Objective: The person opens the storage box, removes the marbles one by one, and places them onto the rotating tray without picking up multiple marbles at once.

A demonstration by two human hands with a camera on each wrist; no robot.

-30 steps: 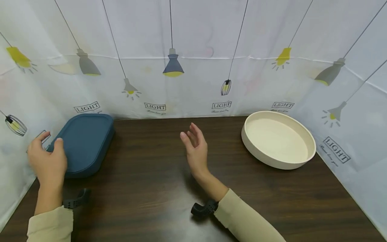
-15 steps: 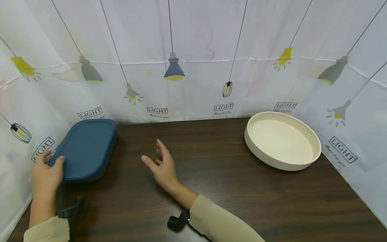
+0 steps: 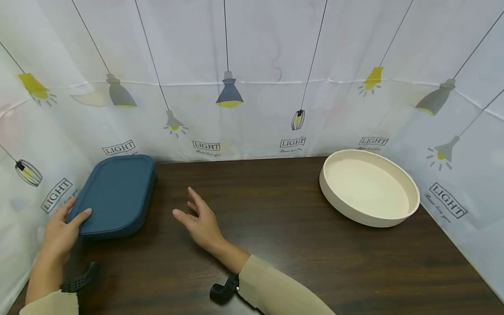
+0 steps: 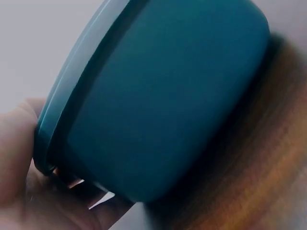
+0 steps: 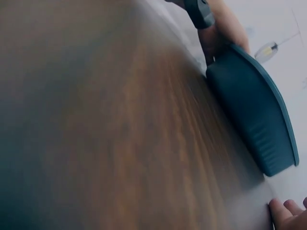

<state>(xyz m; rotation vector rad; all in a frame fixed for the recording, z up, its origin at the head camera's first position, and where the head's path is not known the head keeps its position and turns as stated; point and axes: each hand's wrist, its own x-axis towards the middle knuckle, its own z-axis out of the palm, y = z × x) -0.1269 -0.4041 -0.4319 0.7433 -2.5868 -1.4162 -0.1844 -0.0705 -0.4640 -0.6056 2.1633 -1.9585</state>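
A blue lidded box (image 3: 114, 192) with rounded corners stands at the left of the table. My left hand (image 3: 59, 234) holds it at its near left corner, thumb on top of the lid and the other fingers along the side. In the left wrist view the thumb lies by the lid's rim and the fingers reach along the box wall (image 4: 158, 96). My right hand (image 3: 202, 225) hovers to the right of the box, apart from it, with its fingers spread and holding nothing. The box's side and my left hand also appear in the right wrist view.
A round cream tray (image 3: 370, 188) with a low rim stands at the right of the dark wooden table (image 3: 275, 210). A white curtain (image 3: 260, 118) printed with lamps borders the table at the back and both sides.
My left hand has come down onto the box's near left corner and its thumb has moved over the lid. My right hand has moved left, nearer to the box.
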